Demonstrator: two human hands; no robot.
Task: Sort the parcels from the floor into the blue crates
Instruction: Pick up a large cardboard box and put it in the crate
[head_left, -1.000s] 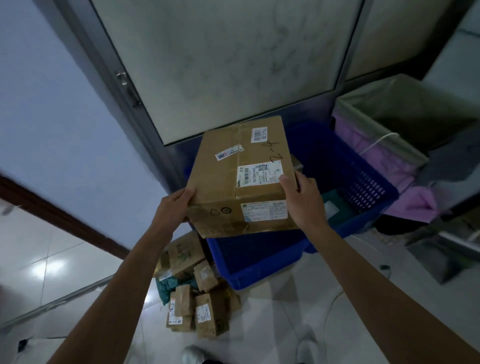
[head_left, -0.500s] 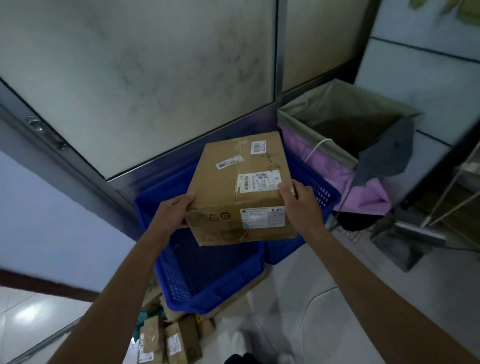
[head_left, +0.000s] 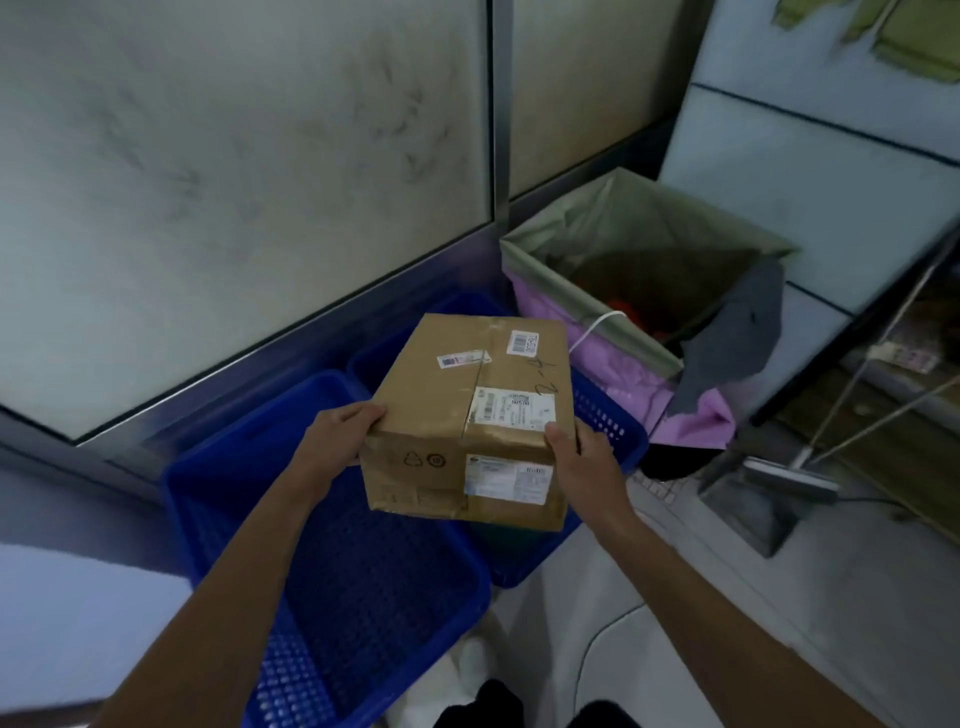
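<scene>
Floor pile: the small parcels seen at 7 o'clock a second earlier had slipped out of view as the head turned right.
Left blue crate (head_left: 223, 467): it lay at 7 o'clock of the parcel, and the mesh floor that showed was bare. It filled more of the frame than half a second before.
Left hand (head_left: 337, 441): it gripped the parcel's near left corner with the fingers curled onto the top, the same hold as before.
Cardboard parcel (head_left: 467, 415): it was held in the air at centre, over the seam between the two crates and covering most of the right one. It had come lower towards them.
Right hand (head_left: 582, 462): it gripped the near right corner, thumb on top beside the shipping label.
Right blue crate (head_left: 618, 431): only its side at 3 o'clock of the parcel showed, and its contents were hidden.
Lined bin (head_left: 540, 260): it stood at 1 o'clock, just beside the right crate, with a grey cloth (head_left: 737, 338) draped over its rim.
Task meaning: the carry looked nearly done and the set-down seemed next. Which crate would take the parcel could not be told.
</scene>
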